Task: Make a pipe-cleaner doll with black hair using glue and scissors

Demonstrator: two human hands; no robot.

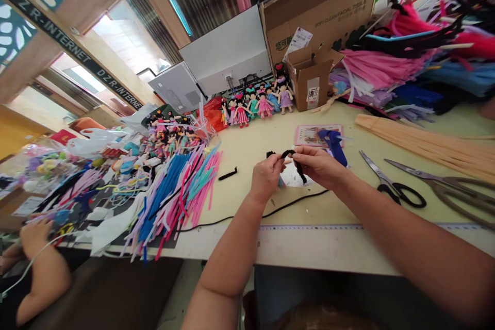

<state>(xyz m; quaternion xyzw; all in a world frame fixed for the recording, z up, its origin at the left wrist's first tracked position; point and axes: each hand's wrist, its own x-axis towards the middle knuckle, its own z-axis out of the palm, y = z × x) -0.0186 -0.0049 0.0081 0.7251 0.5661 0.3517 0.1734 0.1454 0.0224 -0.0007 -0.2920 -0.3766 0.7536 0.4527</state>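
Leftmost, another person's hand (33, 237) sits at the counter (309, 247) edge with a thin white cord. Next come pipe cleaners (174, 191), fuzzy sticks in blue, pink and lilac, fanned flat so each colour is easy to pick. Behind them finished dolls (257, 103) stand in a row against a white panel. At centre I see my left hand (266, 178) and right hand (319, 165) raised just above the counter, both pinching a black stem (290, 157), bent and fuzzy, between fingertips, close together, I judge, for fine twisting. A short black offcut (228, 174) lies near. Right of them, scissors (394, 185) lie within reach, blades parted, near tan sticks (425, 144).
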